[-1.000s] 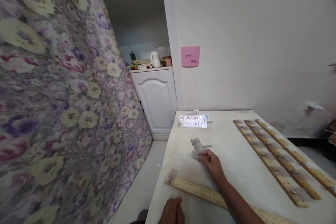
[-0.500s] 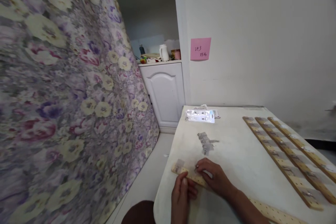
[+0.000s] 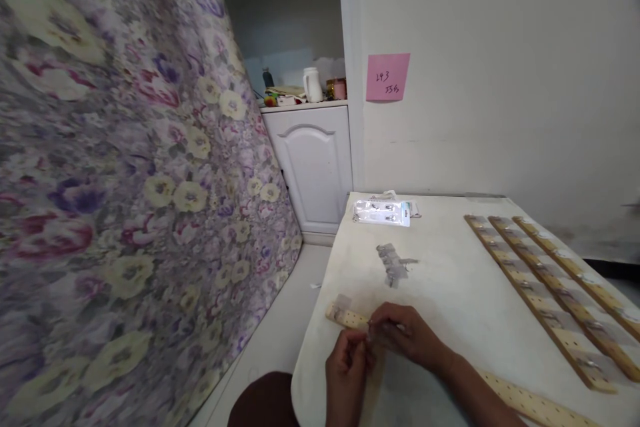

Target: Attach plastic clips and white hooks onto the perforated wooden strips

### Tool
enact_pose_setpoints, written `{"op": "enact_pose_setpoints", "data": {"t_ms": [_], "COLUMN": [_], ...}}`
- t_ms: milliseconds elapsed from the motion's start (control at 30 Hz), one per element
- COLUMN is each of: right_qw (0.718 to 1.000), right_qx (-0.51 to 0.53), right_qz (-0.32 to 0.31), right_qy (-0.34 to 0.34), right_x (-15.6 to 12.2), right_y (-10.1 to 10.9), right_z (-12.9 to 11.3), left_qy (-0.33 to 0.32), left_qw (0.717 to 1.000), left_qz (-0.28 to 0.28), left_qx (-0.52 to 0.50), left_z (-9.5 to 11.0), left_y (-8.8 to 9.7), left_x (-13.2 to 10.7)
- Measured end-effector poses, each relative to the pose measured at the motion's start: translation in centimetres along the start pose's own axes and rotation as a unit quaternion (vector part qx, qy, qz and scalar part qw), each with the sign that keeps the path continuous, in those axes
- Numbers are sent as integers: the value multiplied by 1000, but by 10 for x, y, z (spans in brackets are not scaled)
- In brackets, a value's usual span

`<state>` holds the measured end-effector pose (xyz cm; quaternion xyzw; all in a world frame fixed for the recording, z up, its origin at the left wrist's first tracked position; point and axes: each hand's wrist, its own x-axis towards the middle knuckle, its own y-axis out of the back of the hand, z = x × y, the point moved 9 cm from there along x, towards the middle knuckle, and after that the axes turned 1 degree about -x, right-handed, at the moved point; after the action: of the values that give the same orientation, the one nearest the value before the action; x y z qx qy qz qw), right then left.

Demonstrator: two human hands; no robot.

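Note:
My left hand [image 3: 346, 363] and my right hand [image 3: 407, 337] meet at their fingertips above a pale wooden strip with holes [image 3: 356, 321]. Both are closed in a pinch; whatever sits between the fingers is too small and covered to make out. The strip runs under my hands and comes out at lower right, its middle hidden by my right arm. On its left end lies a small clear packet [image 3: 343, 304] with something metallic. Beyond my hands, a cluster of small clear packets with metal pieces [image 3: 393, 265] lies on the white table [image 3: 445, 280].
Three wooden strips bearing small packets [image 3: 543, 320] lie side by side on the right. A clear blister pack [image 3: 383, 212] rests near the table's back edge. To the left hangs a floral curtain [image 3: 125, 180], with a white cabinet [image 3: 317, 170] behind.
My left hand has left the strip's edge and come up against my right fingertips. The right hand has shifted slightly left. The camera view has tilted a little downward.

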<state>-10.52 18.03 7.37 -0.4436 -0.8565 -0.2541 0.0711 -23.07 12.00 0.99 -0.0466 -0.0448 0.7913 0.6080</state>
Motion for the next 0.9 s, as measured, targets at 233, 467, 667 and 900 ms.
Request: {"op": "enact_pose_setpoints", "data": {"t_ms": [233, 467, 667, 900], "right_qw": [1000, 998, 986, 960], "right_qx": [17, 21, 92, 208], "right_qz": [2, 14, 28, -5], "right_qy": [23, -57, -137, -188], "right_x": [2, 2, 0, -5], "right_y": [1, -1, -2, -13], "right_z": [-2, 19, 39, 51], "left_qy": [-2, -12, -34, -48], "left_qw": [999, 999, 997, 990], "left_qz": [-12, -26, -3, -1], "left_qx": [42, 36, 71, 131], "left_z": [10, -1, 5, 12], "left_y": [-4, -4, -1, -2], "left_x": [-4, 0, -4, -9]}}
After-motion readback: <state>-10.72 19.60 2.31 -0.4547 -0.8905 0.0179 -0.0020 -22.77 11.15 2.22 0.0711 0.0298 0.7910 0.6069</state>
